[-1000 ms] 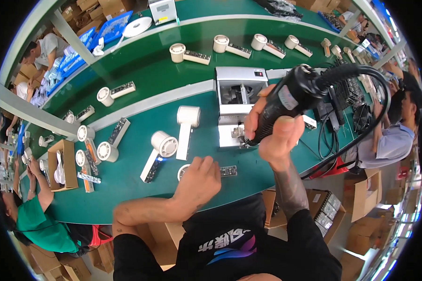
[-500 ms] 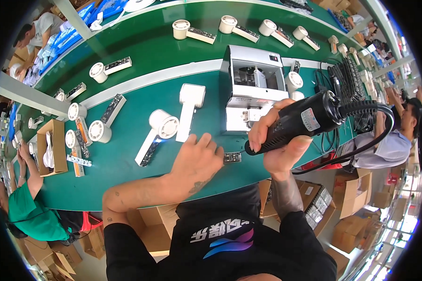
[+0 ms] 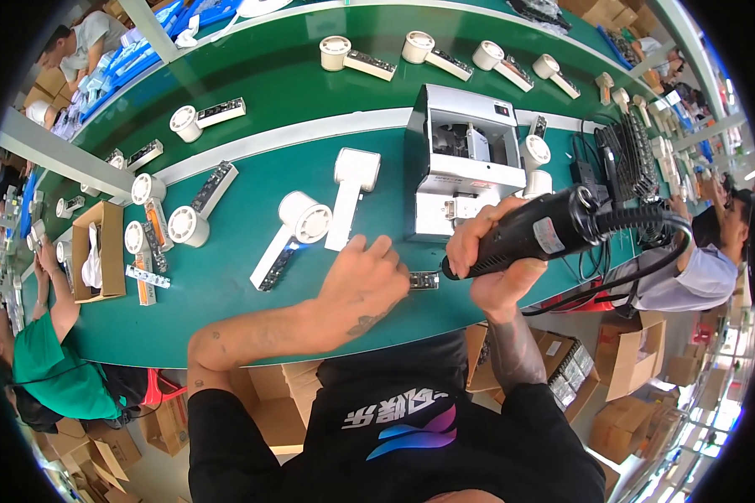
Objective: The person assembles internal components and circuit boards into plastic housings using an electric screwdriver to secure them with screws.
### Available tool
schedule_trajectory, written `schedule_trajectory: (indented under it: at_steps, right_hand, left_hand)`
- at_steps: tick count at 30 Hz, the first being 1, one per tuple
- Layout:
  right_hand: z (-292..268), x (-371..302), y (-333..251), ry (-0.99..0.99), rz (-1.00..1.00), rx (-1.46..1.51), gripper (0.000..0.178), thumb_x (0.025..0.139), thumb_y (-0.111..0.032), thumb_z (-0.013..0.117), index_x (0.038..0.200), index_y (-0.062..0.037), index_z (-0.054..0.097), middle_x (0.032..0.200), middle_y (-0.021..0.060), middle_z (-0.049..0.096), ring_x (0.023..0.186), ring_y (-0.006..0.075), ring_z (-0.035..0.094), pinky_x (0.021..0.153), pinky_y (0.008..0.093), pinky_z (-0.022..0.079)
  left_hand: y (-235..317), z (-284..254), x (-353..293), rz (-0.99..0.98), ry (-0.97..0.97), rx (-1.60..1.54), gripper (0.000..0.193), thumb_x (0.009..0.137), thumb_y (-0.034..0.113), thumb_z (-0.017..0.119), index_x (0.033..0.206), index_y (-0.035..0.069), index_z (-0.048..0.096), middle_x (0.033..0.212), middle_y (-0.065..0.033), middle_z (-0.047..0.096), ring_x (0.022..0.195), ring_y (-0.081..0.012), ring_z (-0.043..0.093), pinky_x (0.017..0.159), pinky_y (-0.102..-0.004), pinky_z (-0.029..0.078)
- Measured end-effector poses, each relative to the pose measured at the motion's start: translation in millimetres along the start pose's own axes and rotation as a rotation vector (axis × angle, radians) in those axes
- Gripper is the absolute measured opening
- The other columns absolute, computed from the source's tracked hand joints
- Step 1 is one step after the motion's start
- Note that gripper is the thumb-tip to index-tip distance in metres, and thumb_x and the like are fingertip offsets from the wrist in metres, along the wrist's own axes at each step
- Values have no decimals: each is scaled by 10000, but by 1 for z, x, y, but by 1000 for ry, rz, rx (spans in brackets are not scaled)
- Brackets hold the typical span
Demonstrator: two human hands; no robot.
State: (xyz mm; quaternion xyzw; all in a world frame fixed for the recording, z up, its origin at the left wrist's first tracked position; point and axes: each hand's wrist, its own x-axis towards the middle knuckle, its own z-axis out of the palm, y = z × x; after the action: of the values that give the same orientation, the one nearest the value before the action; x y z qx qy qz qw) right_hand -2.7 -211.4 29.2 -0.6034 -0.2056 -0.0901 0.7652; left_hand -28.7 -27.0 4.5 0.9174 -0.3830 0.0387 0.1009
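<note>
My right hand (image 3: 497,272) wraps around a black electric screwdriver (image 3: 524,236), its cord running off to the right. The tool lies nearly level, its tip end beside the open handle (image 3: 424,281) of a handheld fan, where a circuit board shows. My left hand (image 3: 367,281) has its fingers curled over the other end of this fan and hides the rest of it. Just beyond my left hand are a white handheld fan (image 3: 352,197) lying face down and another white fan (image 3: 304,220) with its grille up and circuit board exposed.
A silver machine (image 3: 466,159) stands beyond my right hand. More fans (image 3: 189,226) and a cardboard box (image 3: 101,251) are on the left. Several fans (image 3: 335,54) line the green belt behind. Cables (image 3: 591,168) lie at right; co-workers sit on both sides.
The view has shifted slightly, so the scene sits a little further right. Both hands keep their hold, and the screwdriver stays beside the fan handle.
</note>
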Motion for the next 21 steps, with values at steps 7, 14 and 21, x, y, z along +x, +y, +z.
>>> schedule_trajectory:
  at_steps: [7,14,21]
  right_hand:
    - [-3,11,-24,90,-107,68,870,828,-867,418,1193,-78,443,605,46,459,412,162,437,372,301,362]
    - [4,57,-33,96,-252,-254,925,864,-821,432,1263,12,387,626,46,466,425,149,447,403,302,401]
    - [6,36,-29,11,-140,-309,871,876,-791,465,1218,8,413,623,61,470,422,147,438,406,292,387]
  left_hand:
    - [-6,7,-6,-7,70,-127,132,794,206,690,753,82,678,771,-53,636,875,-207,547,685,-334,376]
    - [-2,5,-1,-38,1,-69,198,803,272,721,779,77,693,808,-54,652,926,-206,561,718,-334,401]
    - [-3,1,-5,-24,32,-108,206,811,273,725,779,73,689,804,-62,643,912,-210,556,701,-345,397]
